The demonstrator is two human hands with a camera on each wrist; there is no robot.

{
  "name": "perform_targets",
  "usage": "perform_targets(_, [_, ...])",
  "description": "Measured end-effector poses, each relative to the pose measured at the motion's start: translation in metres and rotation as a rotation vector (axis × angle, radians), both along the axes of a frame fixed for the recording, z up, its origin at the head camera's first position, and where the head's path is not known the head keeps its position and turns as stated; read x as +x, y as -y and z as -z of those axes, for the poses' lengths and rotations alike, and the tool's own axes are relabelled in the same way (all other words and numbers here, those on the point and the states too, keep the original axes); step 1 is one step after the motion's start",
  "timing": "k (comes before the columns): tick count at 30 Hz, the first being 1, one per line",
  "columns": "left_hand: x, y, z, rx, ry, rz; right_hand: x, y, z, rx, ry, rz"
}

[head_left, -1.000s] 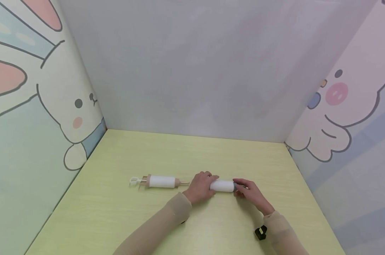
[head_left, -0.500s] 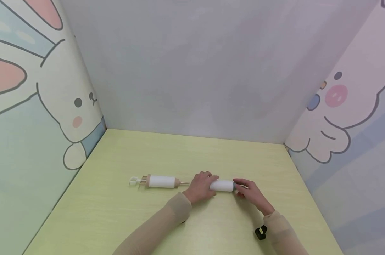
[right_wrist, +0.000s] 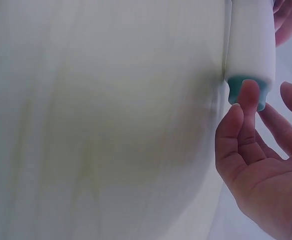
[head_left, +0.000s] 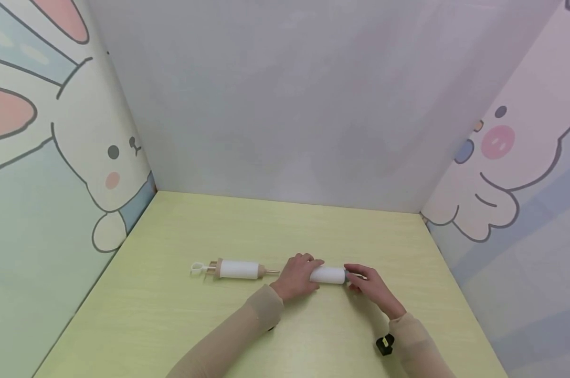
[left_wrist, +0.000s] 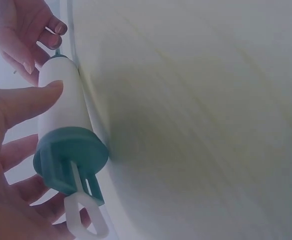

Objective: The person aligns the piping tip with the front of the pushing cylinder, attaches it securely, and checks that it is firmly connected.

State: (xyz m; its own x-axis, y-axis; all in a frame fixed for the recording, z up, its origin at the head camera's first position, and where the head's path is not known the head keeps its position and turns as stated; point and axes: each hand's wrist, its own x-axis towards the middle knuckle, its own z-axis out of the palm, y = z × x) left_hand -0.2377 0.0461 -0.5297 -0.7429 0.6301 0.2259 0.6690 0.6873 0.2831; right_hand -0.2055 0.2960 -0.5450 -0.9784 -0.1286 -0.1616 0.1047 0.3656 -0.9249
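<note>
A syringe with a white barrel (head_left: 328,275) and teal ends lies along the table in the head view. My left hand (head_left: 294,278) grips its barrel near the handle end, thumb on one side and fingers on the other. In the left wrist view the teal handle end (left_wrist: 73,150) shows, with a white pull ring (left_wrist: 73,217) sticking out. My right hand (head_left: 372,287) holds the opposite end, its fingertips on the teal nozzle cap (right_wrist: 235,89) in the right wrist view. The nozzle's tip is hidden by the fingers.
To the left lies a second syringe (head_left: 240,269) with a white barrel, pinkish-beige ends, a white pull ring and a thin metallic tip. A small black device (head_left: 385,344) is beside the right sleeve. Walls with cartoon animals edge the yellow-green table (head_left: 247,226).
</note>
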Motion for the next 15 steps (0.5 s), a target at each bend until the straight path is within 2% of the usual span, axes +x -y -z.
perform_targets(9, [-0.001,0.002,-0.001,-0.004,-0.011,-0.014,0.0,0.0,-0.007,-0.003,-0.023,-0.03])
perform_targets(15, [-0.006,0.007,-0.008,0.027,-0.025,-0.012,0.0,-0.007,-0.016,0.095,-0.085,-0.035])
